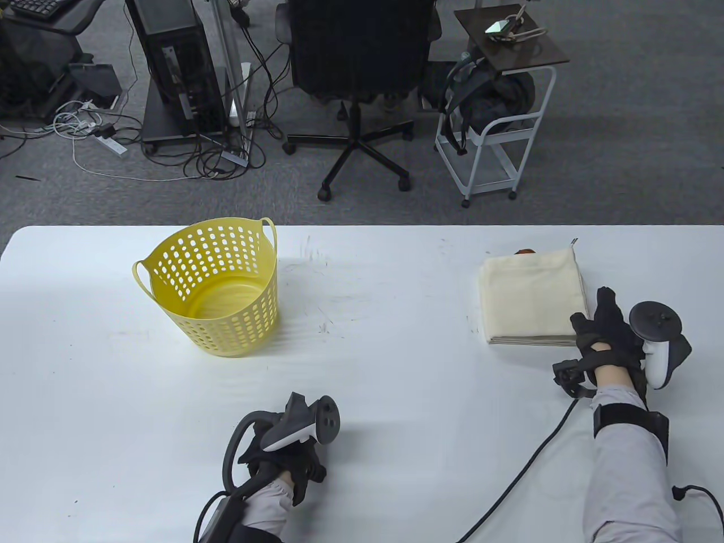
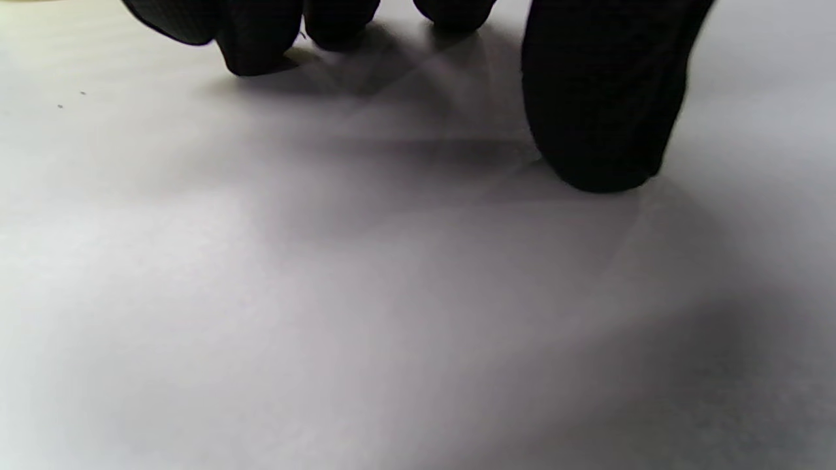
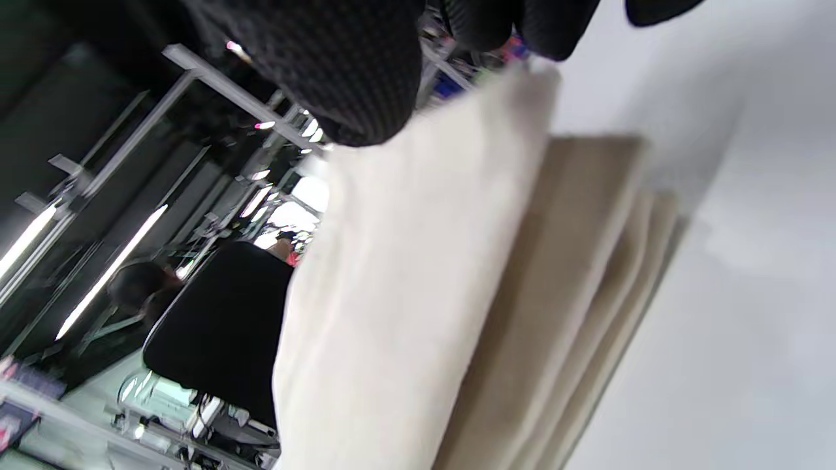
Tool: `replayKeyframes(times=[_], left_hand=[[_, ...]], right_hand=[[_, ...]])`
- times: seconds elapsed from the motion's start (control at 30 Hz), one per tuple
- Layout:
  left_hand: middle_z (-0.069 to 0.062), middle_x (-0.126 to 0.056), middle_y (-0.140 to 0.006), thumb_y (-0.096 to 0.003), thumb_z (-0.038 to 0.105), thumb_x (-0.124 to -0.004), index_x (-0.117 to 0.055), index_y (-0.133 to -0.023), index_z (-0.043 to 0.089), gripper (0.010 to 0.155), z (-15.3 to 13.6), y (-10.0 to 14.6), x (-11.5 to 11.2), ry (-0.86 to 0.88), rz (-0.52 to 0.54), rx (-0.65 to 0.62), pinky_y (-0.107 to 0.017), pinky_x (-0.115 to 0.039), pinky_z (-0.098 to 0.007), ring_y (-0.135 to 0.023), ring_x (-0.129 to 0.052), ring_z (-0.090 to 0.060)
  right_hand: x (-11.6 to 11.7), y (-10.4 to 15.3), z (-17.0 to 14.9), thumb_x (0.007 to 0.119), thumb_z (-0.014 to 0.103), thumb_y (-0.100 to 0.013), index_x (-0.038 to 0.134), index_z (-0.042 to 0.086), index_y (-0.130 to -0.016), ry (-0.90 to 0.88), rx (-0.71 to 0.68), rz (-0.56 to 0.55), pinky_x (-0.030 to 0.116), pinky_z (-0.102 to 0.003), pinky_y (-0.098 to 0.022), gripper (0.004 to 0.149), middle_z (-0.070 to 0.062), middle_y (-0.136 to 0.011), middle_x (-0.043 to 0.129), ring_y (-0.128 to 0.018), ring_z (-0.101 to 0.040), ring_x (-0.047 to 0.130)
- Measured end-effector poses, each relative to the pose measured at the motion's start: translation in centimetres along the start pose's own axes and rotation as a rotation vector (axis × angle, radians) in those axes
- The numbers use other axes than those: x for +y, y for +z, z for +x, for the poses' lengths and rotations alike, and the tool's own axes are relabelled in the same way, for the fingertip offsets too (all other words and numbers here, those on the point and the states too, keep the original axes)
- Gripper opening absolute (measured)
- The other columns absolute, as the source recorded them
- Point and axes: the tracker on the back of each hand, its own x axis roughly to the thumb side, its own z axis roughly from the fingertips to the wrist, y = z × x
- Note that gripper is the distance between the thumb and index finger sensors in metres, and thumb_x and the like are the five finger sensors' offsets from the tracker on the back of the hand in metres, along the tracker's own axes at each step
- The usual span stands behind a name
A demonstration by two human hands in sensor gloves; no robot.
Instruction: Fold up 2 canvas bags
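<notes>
A folded cream canvas bag (image 1: 531, 297) lies flat on the right part of the white table (image 1: 396, 350); whether it is one bag or two stacked I cannot tell. In the right wrist view the bag (image 3: 405, 294) shows several layers at its near edge. My right hand (image 1: 594, 314) is at the bag's near right corner, with the thumb over the corner and the fingers (image 1: 608, 300) along the right edge, spread apart. My left hand (image 1: 283, 452) rests on the table at the bottom centre, and its fingertips (image 2: 255, 52) touch the bare surface and hold nothing.
A yellow perforated basket (image 1: 218, 285) stands upright and empty on the left part of the table. A small orange thing (image 1: 525, 251) peeks out behind the bag. A black cable (image 1: 526, 469) runs from my right wrist across the table. An office chair and a cart stand beyond the far edge.
</notes>
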Motion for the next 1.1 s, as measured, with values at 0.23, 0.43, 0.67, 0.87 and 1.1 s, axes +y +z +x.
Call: replayKeyframes(times=[0.23,0.43,0.67,0.87,1.1], left_hand=[[-0.024,-0.036,-0.121,-0.0475,0.049,-0.093,-0.037,-0.118,0.023,0.094,-0.5,0.1,0.2,0.030,-0.031,-0.003,-0.072,-0.038,-0.075,-0.108,-0.041,-0.053],[-0.016,-0.018,-0.123,-0.0483,0.051,-0.091,-0.032,-0.118,0.028,0.094,-1.7,4.2,5.6,0.074,0.462,-0.015,-0.071,-0.025,-0.077,-0.107,-0.009,-0.047],[-0.010,0.008,-0.119,-0.0474,0.063,-0.084,-0.014,-0.116,0.036,0.102,-0.2,5.7,4.8,0.164,0.721,-0.130,-0.065,-0.006,-0.078,-0.099,0.016,-0.042],[-0.007,0.022,-0.111,-0.0490,0.070,-0.075,0.005,-0.108,0.037,0.105,-0.9,3.1,2.6,0.102,0.499,-0.074,-0.060,0.000,-0.079,-0.093,0.025,-0.041],[-0.007,0.018,-0.113,-0.0495,0.068,-0.076,0.002,-0.109,0.037,0.103,-1.6,2.4,2.0,0.158,0.476,-0.076,-0.060,0.000,-0.078,-0.095,0.022,-0.040]], right_hand=[[1.0,6.7,6.6,0.080,0.028,-0.049,0.047,0.014,-0.108,0.250,-0.348,0.103,0.043,-0.069,-0.065,0.069,-0.023,-0.109,0.045,-0.096,-0.050,0.046],[3.4,14.3,11.0,0.081,0.036,-0.049,0.049,0.016,-0.109,0.348,-0.573,0.144,0.037,-0.072,-0.065,0.071,-0.023,-0.110,0.047,-0.098,-0.050,0.042],[7.7,18.0,9.3,0.081,0.045,-0.048,0.038,0.022,-0.111,0.393,-0.669,0.009,0.017,-0.078,-0.062,0.079,-0.019,-0.115,0.031,-0.101,-0.050,0.021],[10.8,17.7,6.0,0.077,0.055,-0.048,0.018,0.032,-0.110,0.651,-0.603,0.165,0.003,-0.077,-0.057,0.090,-0.013,-0.114,0.002,-0.095,-0.050,-0.007],[11.3,16.9,5.4,0.075,0.054,-0.050,0.018,0.031,-0.110,0.599,-0.550,0.225,0.003,-0.076,-0.057,0.086,-0.014,-0.113,0.004,-0.094,-0.049,-0.007]])
